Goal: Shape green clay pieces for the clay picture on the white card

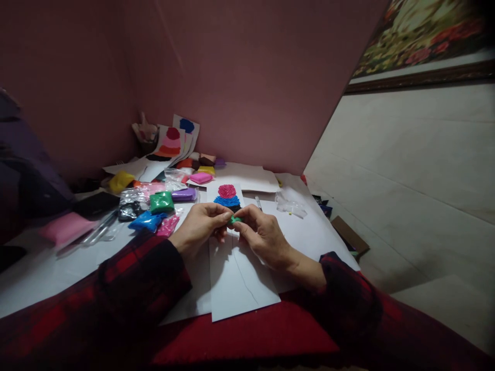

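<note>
Over white paper (235, 299), left fingers (221, 217) and right fingers (248, 212) pinch a green lump (234, 220).

— What do you count?
— I count my two hands (199, 226) (266, 237) and one green lump (234, 219).
— And yellow packets (121, 181) (206, 170)?
— Two. Also I see one blue packet (146, 221) and one framed painting (425, 41).

Small, irregular green lump (235, 220) between left fingers (221, 219) and right fingers (248, 212), above a white sheet (228, 291).
</note>
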The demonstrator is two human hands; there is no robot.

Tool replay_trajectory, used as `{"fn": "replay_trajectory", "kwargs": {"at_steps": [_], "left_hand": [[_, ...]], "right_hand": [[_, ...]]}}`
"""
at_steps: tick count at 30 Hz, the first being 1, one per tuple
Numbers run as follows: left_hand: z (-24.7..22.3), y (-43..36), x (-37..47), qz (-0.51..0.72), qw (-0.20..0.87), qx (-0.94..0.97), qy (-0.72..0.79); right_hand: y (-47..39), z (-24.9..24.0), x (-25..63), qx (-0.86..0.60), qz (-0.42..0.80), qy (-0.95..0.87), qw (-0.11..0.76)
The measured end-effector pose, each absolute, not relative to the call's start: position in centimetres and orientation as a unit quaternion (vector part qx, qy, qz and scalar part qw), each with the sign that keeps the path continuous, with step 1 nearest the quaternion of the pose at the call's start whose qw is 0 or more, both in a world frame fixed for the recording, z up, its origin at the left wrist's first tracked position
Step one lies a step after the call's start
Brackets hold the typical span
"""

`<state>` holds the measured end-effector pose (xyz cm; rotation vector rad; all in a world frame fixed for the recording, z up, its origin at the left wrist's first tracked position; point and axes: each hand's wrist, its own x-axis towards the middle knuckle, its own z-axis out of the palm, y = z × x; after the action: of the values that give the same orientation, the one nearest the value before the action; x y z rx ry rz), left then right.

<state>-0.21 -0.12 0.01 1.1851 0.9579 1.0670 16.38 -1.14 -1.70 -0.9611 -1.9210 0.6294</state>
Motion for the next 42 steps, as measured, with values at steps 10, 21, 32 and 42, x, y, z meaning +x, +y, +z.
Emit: {"fn": "replay_trajectory", "kwargs": {"at_steps": [10, 21, 32, 42], "left_hand": [[0.32, -0.33, 0.21, 0.525, 0.604, 0.454, 0.392], [0.4, -0.35, -0.17, 0.486, 0.636, 0.462, 0.381], [0.02, -0.57, -0.09, 0.477, 0.595, 0.519, 0.386], [-0.21, -0.43, -0.04, 0.447, 0.597, 0.55, 0.375]], "right_hand": [[-0.76, -1.74, 16.27, -0.393, 0.333, -0.703, 0.491], [-0.54, -1.6, 16.61, -0.429, 0.28, -0.695, 0.505], [-0.49, -1.82, 16.34, -0.385, 0.33, -0.692, 0.515], [-0.86, -1.71, 16.32, -0.372, 0.303, -0.729, 0.488]]}}
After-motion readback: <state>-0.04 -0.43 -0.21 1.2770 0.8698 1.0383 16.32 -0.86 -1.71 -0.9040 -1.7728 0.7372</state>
